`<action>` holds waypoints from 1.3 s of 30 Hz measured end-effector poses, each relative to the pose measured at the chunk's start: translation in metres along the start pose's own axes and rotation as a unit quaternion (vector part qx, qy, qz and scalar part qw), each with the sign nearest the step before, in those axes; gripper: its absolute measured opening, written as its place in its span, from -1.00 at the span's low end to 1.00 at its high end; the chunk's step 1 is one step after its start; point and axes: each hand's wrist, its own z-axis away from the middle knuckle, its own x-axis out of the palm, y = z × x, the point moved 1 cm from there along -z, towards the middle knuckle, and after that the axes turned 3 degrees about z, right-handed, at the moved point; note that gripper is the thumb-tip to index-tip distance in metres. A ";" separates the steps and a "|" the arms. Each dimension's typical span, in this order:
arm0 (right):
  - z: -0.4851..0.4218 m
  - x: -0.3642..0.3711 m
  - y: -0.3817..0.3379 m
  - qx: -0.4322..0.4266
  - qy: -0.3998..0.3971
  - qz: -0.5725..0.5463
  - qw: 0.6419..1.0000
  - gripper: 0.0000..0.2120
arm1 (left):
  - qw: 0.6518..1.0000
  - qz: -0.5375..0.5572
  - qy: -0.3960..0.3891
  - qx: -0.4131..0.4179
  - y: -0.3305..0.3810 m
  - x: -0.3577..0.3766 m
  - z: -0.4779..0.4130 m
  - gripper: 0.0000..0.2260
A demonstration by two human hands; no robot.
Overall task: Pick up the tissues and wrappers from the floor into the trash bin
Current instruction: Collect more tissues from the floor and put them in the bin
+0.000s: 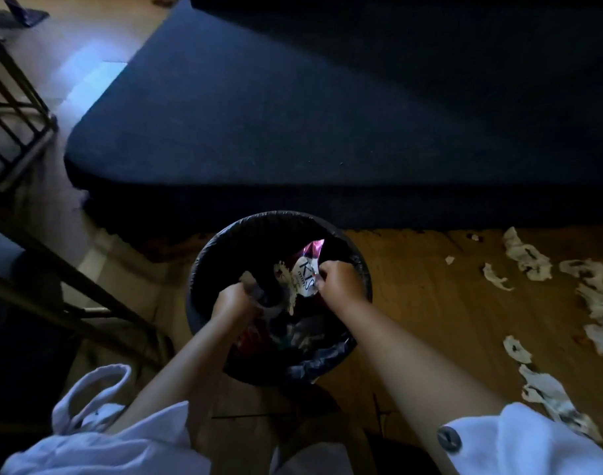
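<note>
A round trash bin (204, 262) lined with a black bag stands on the wooden floor just in front of me, with rubbish inside. Both my hands are over its mouth. My right hand (337, 281) is closed on a white and pink wrapper (306, 274) with printed letters. My left hand (233, 301) grips a dark crumpled wrapper (258, 291) with a pale scrap at its top. Several white tissues (529, 260) with dark stains lie scattered on the floor to the right of the bin.
A dark blue sofa or mattress (293, 114) fills the space behind the bin. A dark metal frame (22, 108) and slanted bars stand at the left. A white cloth bag (97, 395) hangs near my left sleeve.
</note>
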 end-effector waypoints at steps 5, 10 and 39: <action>-0.010 0.037 0.001 0.040 -0.090 0.044 0.994 -0.81 | 0.999 -0.028 -0.015 -0.017 -0.003 0.008 -0.008 -0.89; -0.016 0.039 0.008 0.114 -0.114 0.021 0.987 -0.78 | 0.999 -0.043 0.007 0.003 0.000 0.001 -0.015 -0.70; 0.384 -0.078 0.362 0.307 0.225 -0.254 0.889 -0.83 | 0.862 -0.196 -0.325 0.336 0.120 0.369 0.291 -0.77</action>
